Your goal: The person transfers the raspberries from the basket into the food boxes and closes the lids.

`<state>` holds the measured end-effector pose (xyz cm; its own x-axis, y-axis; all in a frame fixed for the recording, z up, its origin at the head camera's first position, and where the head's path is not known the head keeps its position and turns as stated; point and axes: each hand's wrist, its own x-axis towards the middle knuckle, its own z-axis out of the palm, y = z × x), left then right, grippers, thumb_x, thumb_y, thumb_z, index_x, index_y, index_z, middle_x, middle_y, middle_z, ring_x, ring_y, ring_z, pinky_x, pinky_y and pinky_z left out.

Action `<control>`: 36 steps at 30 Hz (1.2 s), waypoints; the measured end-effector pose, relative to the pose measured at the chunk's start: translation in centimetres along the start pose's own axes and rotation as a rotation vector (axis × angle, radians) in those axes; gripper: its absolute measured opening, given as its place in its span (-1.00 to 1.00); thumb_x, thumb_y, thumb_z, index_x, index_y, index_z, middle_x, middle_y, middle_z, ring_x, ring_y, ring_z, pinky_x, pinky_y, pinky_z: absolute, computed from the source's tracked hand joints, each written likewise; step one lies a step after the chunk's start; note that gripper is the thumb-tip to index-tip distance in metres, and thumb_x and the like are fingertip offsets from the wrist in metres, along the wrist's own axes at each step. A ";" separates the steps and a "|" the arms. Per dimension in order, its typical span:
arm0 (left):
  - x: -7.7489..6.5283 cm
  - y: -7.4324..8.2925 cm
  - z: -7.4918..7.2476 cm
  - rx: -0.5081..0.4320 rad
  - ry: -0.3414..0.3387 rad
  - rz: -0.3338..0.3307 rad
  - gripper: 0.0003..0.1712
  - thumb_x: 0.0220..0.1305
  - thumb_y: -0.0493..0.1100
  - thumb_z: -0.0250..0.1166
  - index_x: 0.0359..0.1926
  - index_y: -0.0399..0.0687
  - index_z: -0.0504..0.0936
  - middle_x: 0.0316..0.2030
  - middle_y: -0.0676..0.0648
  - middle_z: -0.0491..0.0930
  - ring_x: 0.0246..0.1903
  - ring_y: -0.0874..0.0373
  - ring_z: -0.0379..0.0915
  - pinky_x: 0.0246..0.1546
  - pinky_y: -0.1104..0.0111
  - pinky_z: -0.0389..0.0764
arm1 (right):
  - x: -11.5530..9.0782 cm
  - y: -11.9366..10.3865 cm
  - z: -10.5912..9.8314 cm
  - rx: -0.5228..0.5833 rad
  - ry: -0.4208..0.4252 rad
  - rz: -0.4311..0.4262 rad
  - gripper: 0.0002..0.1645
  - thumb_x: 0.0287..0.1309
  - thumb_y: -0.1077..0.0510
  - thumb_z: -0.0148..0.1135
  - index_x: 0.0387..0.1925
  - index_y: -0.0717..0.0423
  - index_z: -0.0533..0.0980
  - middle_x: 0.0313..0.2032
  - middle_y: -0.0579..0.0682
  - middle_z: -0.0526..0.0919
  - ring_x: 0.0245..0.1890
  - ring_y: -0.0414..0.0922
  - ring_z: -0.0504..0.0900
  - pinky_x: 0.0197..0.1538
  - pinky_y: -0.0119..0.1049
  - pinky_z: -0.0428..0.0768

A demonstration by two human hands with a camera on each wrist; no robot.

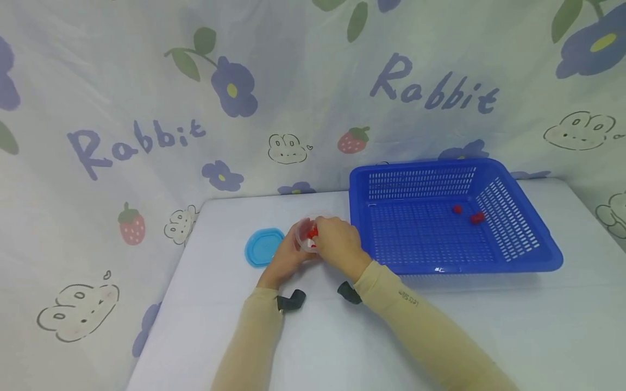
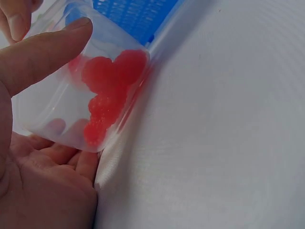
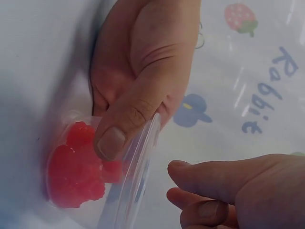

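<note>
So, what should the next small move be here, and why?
Probably the right hand should go to the blue basket for another red piece: two lie there, none shows in that hand in its wrist view, and the left hand holds the clear cup with red pieces inside.

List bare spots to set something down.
Free: table between left sleeve and right sleeve; also right of right sleeve, in front of basket. Crowded: between lid and basket, with left hand, right hand and tub.

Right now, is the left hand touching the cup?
Touching: the right wrist view shows the left hand gripping the cup, thumb lying on its wall.
</note>
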<state>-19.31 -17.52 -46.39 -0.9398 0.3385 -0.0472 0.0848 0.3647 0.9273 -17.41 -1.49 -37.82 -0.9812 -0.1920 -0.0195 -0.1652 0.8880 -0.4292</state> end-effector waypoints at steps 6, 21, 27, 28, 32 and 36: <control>-0.3 0.3 0.0 -0.007 -0.001 -0.009 0.02 -0.03 -0.17 0.45 0.40 0.00 0.05 0.32 -0.04 0.21 0.31 0.06 0.09 0.28 0.13 0.17 | -0.2 -0.1 0.1 0.001 0.006 -0.001 -0.60 0.05 0.03 0.30 -0.05 0.05 0.53 -0.26 -0.03 0.67 -0.32 -0.03 0.64 -0.31 -0.12 0.63; 0.2 -0.9 0.3 -0.017 0.027 -0.012 0.06 -0.13 0.08 0.49 0.37 0.21 0.10 0.26 0.21 0.25 0.28 0.19 0.09 0.21 0.05 0.28 | -1.7 0.6 -3.5 0.078 0.002 -0.020 -0.58 0.11 0.00 0.26 0.02 -0.02 0.52 -0.44 -0.08 0.63 -0.54 -0.15 0.53 -0.54 -0.37 0.54; 0.2 -0.7 0.4 -0.021 0.021 -0.026 0.06 -0.14 0.08 0.49 0.37 0.28 0.09 0.27 0.21 0.25 0.29 0.22 0.07 0.23 0.05 0.25 | -2.3 1.7 -5.7 0.120 0.007 -0.022 -0.57 0.13 -0.04 0.23 0.03 -0.02 0.51 -0.59 -0.11 0.53 -0.67 -0.17 0.46 -0.68 -0.43 0.44; 0.2 -0.7 0.4 -0.017 0.022 -0.028 0.06 -0.14 0.09 0.49 0.37 0.29 0.09 0.27 0.21 0.25 0.29 0.22 0.07 0.23 0.06 0.25 | -2.4 1.9 -6.0 0.120 0.017 -0.027 -0.57 0.12 -0.04 0.23 0.03 -0.02 0.51 -0.60 -0.11 0.52 -0.67 -0.17 0.45 -0.69 -0.43 0.43; 0.1 -0.8 0.5 -0.005 0.030 -0.032 0.08 -0.17 0.13 0.50 0.37 0.28 0.10 0.26 0.22 0.27 0.28 0.24 0.10 0.23 0.07 0.26 | -2.6 3.0 -7.1 0.116 0.067 -0.056 -0.58 0.12 -0.04 0.24 0.00 0.01 0.53 -0.67 -0.11 0.47 -0.71 -0.17 0.41 -0.72 -0.42 0.39; 0.2 -0.9 0.5 -0.006 0.031 -0.027 0.08 -0.17 0.12 0.50 0.36 0.27 0.11 0.26 0.21 0.27 0.28 0.24 0.10 0.23 0.06 0.26 | -2.8 4.4 -8.2 0.121 0.119 -0.086 -0.62 0.12 -0.02 0.24 -0.04 0.05 0.54 -0.74 -0.10 0.40 -0.77 -0.17 0.36 -0.77 -0.42 0.26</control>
<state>-19.39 -17.42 -47.44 -0.9514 0.3019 -0.0607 0.0577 0.3684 0.9279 -16.18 6.35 -32.29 -0.9701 -0.2075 0.1258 -0.2426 0.8123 -0.5304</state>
